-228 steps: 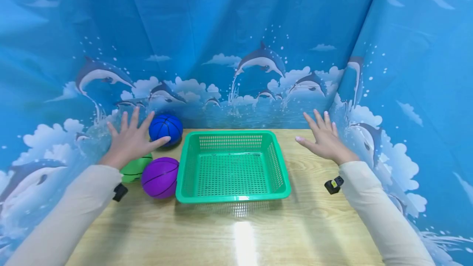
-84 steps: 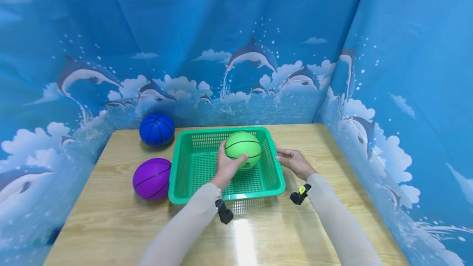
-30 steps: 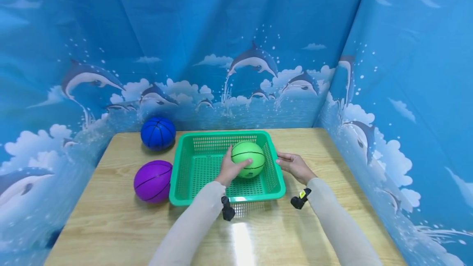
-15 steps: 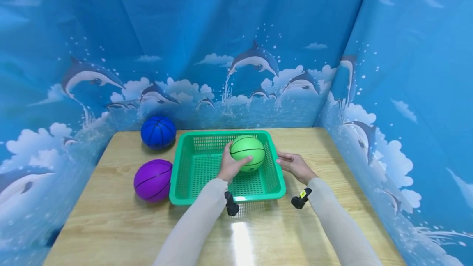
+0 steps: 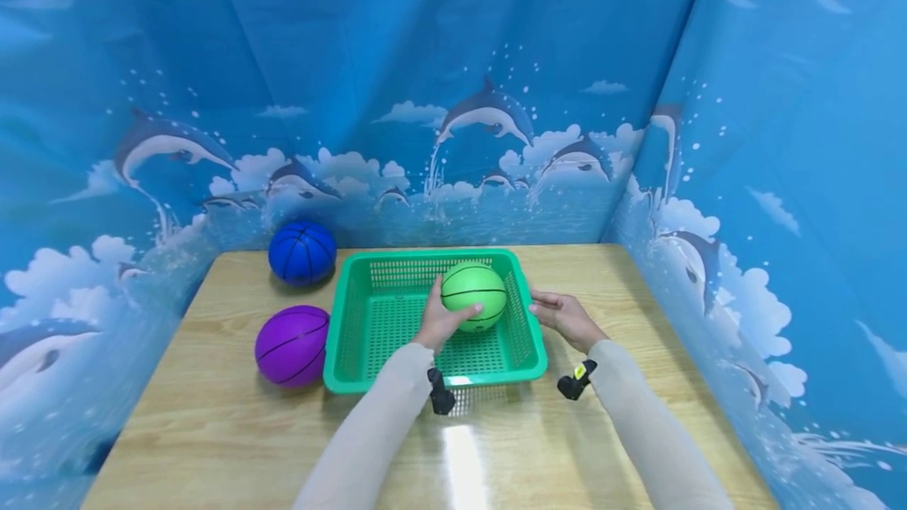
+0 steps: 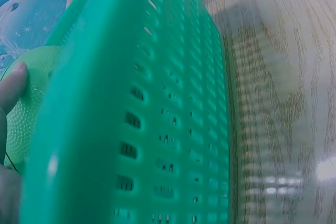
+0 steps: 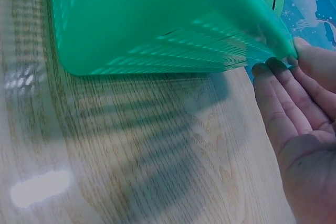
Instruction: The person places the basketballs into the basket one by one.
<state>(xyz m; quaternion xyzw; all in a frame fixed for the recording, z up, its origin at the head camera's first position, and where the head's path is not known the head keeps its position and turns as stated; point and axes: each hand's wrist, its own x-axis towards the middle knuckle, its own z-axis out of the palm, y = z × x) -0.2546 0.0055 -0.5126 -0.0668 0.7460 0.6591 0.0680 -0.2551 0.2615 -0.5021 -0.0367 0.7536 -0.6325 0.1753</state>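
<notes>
In the head view, my left hand (image 5: 439, 319) grips a small green basketball (image 5: 483, 294) from its left, thumb across the near side. Ball and hand are inside the right half of a green plastic basket (image 5: 333, 337). The left wrist view shows the thumb (image 6: 14, 85) on the ball above the basket's rim. My right hand (image 5: 568, 319) touches the outside of the basket's right rim. In the right wrist view its fingers (image 7: 286, 93) are straight under the rim edge, with the thumb (image 7: 315, 61) against it. The ball's underside is hidden.
Left of the basket, a purple basketball (image 5: 293, 345) stands close against its wall. A blue basketball (image 5: 302, 253) sits farther back on the wooden table (image 5: 212, 431). Blue dolphin-print curtains (image 5: 425, 38) enclose the back and sides.
The green basketball went from the table at left into the basket, gripped by my left hand. My right hand came to the right rim. Lately the ball has shifted only slightly.
</notes>
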